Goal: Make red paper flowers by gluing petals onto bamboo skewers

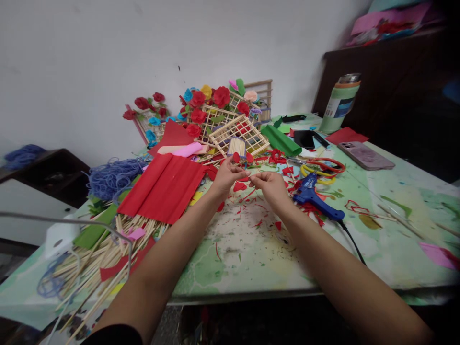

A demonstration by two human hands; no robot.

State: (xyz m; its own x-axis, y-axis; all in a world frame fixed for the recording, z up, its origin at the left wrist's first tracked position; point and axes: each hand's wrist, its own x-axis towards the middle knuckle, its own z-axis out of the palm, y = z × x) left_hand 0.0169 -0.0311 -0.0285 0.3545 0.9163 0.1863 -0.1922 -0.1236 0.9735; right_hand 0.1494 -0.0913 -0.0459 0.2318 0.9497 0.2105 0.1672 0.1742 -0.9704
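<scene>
My left hand (230, 177) and my right hand (269, 187) meet above the middle of the table. Thumb and fingers are pinched together on each, with the fingertips almost touching. Whatever lies between them is too small to make out. Red paper petals (240, 186) and scraps are scattered just below and behind the fingers. To the right of my right hand rests a blue hot glue gun (316, 196). A sheet of red crepe paper (163, 187) lies left of my left hand. Beyond my hands stands a small wooden-stick lattice (239, 134).
Paper flowers (221, 97) on stick frames lean against the wall. Bundled sticks (86, 258) and purple-blue cord (115, 177) cover the left side. Scissors (323, 167), a phone (364, 154), green paper (281, 140) and a bottle (339, 105) occupy the right. A cable crosses the left foreground.
</scene>
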